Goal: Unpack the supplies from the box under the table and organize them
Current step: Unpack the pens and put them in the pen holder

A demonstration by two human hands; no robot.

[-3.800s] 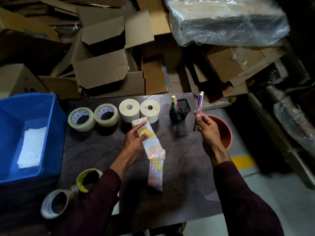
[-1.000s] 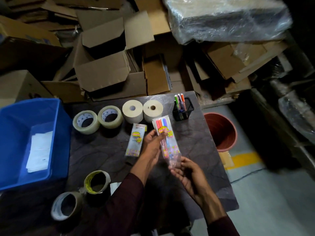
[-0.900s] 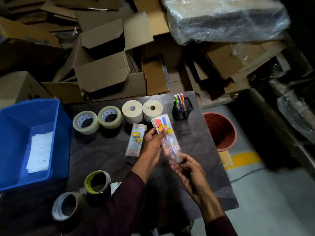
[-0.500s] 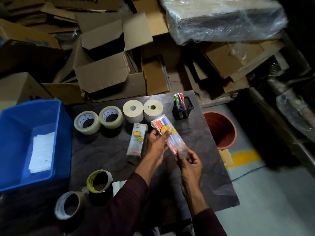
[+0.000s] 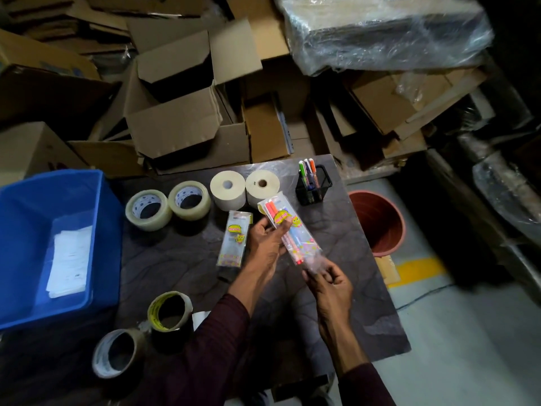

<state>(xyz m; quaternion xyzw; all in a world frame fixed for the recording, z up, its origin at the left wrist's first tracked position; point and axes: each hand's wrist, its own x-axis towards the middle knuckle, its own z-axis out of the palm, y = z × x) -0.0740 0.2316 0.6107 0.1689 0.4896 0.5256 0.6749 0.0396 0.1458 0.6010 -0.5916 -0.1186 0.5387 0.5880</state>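
The tabletop (image 5: 336, 244) carries six rolls: two clear tape rolls (image 5: 159, 221) (image 5: 202, 206) at far left, two cream paper rolls (image 5: 228, 199) (image 5: 254, 194) to their right, and two further tape rolls (image 5: 154, 313) (image 5: 98, 358) at near left. There are two pen packets (image 5: 235, 238) (image 5: 275, 210), one black pen holder (image 5: 310, 196) containing three pens (image 5: 307, 168), and two hands (image 5: 266, 244) (image 5: 330, 281). At left is one blue bin (image 5: 58, 177) holding one stack of white sheets (image 5: 70, 259); at right, one reddish-brown bucket (image 5: 380, 218).

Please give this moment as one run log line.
left hand: holds pen pack | right hand: pinches its lower end | pen holder: pens inside
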